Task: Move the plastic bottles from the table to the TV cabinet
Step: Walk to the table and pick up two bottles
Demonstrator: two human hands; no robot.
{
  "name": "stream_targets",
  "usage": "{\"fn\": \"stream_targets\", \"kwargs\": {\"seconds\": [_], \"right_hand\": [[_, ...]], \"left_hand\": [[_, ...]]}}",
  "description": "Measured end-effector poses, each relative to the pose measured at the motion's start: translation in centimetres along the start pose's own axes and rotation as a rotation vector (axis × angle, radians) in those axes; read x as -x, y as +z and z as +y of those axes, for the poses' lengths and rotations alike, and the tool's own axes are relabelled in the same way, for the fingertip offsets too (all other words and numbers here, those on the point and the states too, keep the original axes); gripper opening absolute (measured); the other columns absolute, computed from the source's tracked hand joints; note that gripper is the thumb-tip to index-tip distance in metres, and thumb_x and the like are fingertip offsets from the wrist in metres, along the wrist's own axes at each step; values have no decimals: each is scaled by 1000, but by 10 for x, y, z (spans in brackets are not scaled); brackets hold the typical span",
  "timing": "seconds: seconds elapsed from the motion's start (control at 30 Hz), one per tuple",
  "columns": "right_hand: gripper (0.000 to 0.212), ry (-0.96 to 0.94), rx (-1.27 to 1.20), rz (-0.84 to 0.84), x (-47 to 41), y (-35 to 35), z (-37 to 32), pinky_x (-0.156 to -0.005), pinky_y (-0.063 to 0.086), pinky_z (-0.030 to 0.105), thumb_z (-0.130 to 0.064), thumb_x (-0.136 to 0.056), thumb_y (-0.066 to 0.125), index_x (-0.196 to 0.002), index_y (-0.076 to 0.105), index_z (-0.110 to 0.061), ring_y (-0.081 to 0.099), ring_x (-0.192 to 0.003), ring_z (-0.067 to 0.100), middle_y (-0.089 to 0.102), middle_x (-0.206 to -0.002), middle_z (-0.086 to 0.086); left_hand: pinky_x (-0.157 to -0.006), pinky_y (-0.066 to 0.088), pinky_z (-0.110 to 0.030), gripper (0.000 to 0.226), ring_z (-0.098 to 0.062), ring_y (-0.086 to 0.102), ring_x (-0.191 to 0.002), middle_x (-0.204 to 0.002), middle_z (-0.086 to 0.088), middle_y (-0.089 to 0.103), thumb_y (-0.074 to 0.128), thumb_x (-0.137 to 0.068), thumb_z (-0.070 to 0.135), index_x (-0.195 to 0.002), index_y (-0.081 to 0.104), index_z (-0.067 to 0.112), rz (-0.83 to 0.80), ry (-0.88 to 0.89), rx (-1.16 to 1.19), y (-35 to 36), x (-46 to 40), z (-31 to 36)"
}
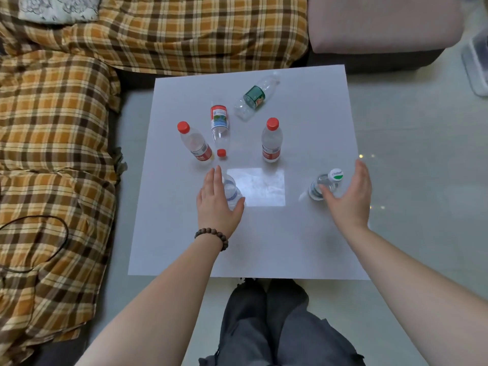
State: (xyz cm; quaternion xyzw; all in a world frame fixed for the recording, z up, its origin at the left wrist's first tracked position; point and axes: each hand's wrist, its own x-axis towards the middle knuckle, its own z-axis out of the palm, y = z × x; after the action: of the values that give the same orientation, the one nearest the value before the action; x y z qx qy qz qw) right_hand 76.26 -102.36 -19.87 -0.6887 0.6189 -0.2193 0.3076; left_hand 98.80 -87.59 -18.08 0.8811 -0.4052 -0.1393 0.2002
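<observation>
Several plastic bottles are on a white table. My left hand is open, its fingers and thumb around a clear upright bottle with a blue band. My right hand is open beside a clear bottle with a white and green cap, thumb touching it. Two red-capped bottles stand upright, one on the left, one on the right. A red-labelled bottle lies flat between them. A green-labelled bottle lies at the back.
A sofa with a brown plaid cover runs along the left and back of the table. A pink cushion sits at the back right. A white plastic unit stands at the far right. My grey-trousered legs are below the table's near edge.
</observation>
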Motion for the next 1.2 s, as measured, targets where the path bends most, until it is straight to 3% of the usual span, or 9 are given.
{"fn": "stream_targets", "kwargs": {"seconds": [0.17, 0.3, 0.43, 0.53, 0.67, 1.07, 1.2], "right_hand": [[99, 210, -98, -34, -13, 27, 40, -107, 21, 22, -40, -72, 78, -149, 20, -19, 26, -142, 18, 28, -155, -1], [94, 273, -153, -41, -19, 50, 62, -108, 28, 26, -42, -69, 79, -146, 26, -29, 37, -137, 14, 37, -151, -7], [82, 270, -192, -22, -21, 60, 66, -101, 37, 26, -36, -71, 79, -139, 34, -33, 50, -125, 12, 52, -137, -11], [77, 278, -211, 0, -27, 63, 61, -96, 38, 23, -34, -70, 80, -135, 38, -35, 54, -119, 10, 57, -131, -9], [60, 270, -185, 12, -35, 64, 56, -83, 39, 23, -31, -68, 80, -120, 49, -26, 60, -106, 20, 64, -116, -1], [52, 246, -263, 86, 11, -8, 0, -79, 41, 28, -29, -70, 80, -112, 52, -21, 61, -99, 26, 65, -109, 6], [49, 248, -317, 172, 33, -43, -22, -82, 48, 32, -24, -71, 81, -111, 54, -21, 63, -97, 25, 65, -108, 5]], "left_hand": [[-111, 27, -34, 97, -18, 30, -138, -152, 1, 29, 72, -76, 46, -150, 16, 20, 40, -164, 217, 29, -21, -27], [-105, 29, -24, 103, -11, 35, -134, -149, 11, 34, 79, -68, 43, -148, 16, 31, -3, -343, 479, 60, -34, -40], [-101, 40, -26, 82, -10, 48, -122, -133, 9, 52, 79, -69, 40, -138, 36, 34, 20, -390, 548, 75, -39, -45], [-91, 42, -17, 71, -6, 54, -113, -121, 11, 57, 80, -67, 40, -128, 43, 36, 13, -366, 580, 74, -41, -45], [-98, 46, -28, 70, -5, 52, -114, -121, 14, 57, 79, -67, 43, -127, 44, 34, -30, -304, 556, 66, -40, -42], [-100, 42, -32, 79, -10, 46, -122, -134, 9, 48, 76, -70, 47, -136, 38, 25, -200, 56, 378, -10, -29, 14], [-97, 42, -30, 77, -11, 48, -119, -129, 11, 50, 75, -69, 51, -133, 40, 27, -236, 196, 356, -23, -32, 53]]}}
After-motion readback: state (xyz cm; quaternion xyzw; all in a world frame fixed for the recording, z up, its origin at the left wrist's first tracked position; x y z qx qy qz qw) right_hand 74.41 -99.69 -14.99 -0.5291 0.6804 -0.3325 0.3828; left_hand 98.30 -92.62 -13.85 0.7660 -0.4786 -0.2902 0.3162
